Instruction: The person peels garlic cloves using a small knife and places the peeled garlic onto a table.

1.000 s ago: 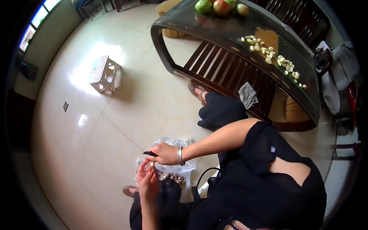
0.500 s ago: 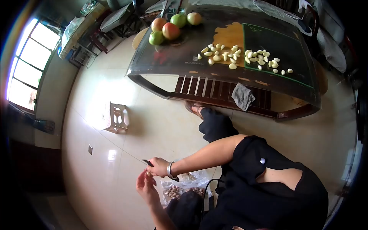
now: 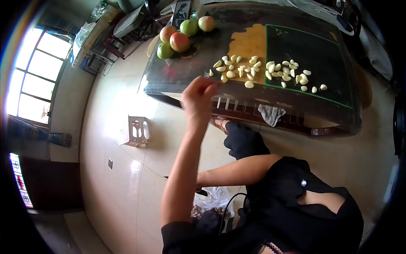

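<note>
My left hand (image 3: 199,96) is raised at the near edge of the table, slightly blurred, with fingers pinched together. Whatever is between the fingertips is hidden; a pale garlic clove showed there a moment earlier. Just past the fingertips lie peeled garlic cloves (image 3: 230,74) spread over the dark table (image 3: 198,67) and the green-edged panel (image 3: 313,51). My right hand is behind my left forearm, low over the floor; only the dark tip of its knife (image 3: 165,177) sticks out. Below it, a clear plastic bag (image 3: 218,195) holds unpeeled garlic cloves (image 3: 197,211), partly covered.
Several red and green round fruits (image 3: 179,41) sit at the table's left corner, in front of a propped phone (image 3: 182,12). A grey cloth (image 3: 271,114) hangs on the shelf below. A plastic stool (image 3: 137,130) stands on the tiled floor to the left.
My left hand has left my right hand and the knife, moving up to the table's edge by the peeled cloves. My right hand stays low, now covered by my left forearm.
</note>
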The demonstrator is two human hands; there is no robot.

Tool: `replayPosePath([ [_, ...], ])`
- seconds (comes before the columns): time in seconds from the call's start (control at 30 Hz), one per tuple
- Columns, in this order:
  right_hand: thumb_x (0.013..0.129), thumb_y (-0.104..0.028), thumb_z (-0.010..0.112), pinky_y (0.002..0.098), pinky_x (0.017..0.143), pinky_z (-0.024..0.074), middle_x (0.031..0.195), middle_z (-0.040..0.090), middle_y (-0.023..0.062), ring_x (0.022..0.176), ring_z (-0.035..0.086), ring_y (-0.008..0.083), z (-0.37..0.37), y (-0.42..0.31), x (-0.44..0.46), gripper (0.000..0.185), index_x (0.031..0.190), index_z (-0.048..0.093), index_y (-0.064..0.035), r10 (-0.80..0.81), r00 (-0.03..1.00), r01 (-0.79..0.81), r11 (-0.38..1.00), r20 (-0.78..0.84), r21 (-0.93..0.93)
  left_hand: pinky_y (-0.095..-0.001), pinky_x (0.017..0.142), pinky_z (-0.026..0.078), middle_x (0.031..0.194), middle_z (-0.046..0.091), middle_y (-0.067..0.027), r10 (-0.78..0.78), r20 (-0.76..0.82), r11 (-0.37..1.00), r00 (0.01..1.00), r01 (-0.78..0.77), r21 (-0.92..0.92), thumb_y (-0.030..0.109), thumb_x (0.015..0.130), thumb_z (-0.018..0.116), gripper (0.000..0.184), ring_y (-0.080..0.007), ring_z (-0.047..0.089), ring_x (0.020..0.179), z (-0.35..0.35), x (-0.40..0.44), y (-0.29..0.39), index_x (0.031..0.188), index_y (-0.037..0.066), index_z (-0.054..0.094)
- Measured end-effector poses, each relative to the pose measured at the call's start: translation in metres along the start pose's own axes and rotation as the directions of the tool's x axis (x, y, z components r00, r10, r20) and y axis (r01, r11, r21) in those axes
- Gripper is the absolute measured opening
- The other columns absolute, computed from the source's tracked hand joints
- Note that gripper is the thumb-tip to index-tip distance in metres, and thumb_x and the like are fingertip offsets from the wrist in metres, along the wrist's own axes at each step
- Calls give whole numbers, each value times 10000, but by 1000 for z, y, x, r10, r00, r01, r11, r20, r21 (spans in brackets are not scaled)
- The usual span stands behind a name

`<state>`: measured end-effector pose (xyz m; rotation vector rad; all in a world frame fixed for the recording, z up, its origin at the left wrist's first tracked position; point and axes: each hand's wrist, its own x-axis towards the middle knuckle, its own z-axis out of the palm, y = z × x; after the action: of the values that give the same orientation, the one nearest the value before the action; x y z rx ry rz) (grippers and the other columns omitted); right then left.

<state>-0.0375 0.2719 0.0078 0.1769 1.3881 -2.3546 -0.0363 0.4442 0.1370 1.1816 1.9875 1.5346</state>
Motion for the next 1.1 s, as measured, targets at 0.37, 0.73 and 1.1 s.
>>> replayPosePath([
  [0.37, 747, -222, 556, 354, 511, 410, 624, 544, 128, 558, 508, 261, -4, 11, -7, 180, 706, 580, -48, -347, 938, 317, 845, 10, -431, -190, 523, 414, 613, 608, -30, 160, 102, 987, 982, -158, -22, 9, 773, 556, 134, -61, 519, 538, 75, 34, -4, 858, 5, 660],
  [0.73, 752, -298, 639, 293, 465, 414, 507, 543, 74, 462, 539, 151, -23, -27, 9, 269, 686, 588, -42, -303, 950, 149, 665, -82, -732, -197, 465, 279, 663, 506, -63, -11, -551, 978, 834, -107, -181, 2, 881, 367, 222, -77, 373, 519, -174, -145, -28, 1025, -28, 533],
  [1.1, 755, -154, 541, 441, 669, 443, 778, 577, 206, 743, 561, 374, 14, 105, 13, 171, 886, 531, -43, -104, 993, 86, 372, 51, -924, -193, 690, 435, 995, 500, -90, -768, -532, 604, 358, 125, -787, -201, 671, 364, 459, -151, 507, 851, -149, -386, -271, 1063, 5, 484],
])
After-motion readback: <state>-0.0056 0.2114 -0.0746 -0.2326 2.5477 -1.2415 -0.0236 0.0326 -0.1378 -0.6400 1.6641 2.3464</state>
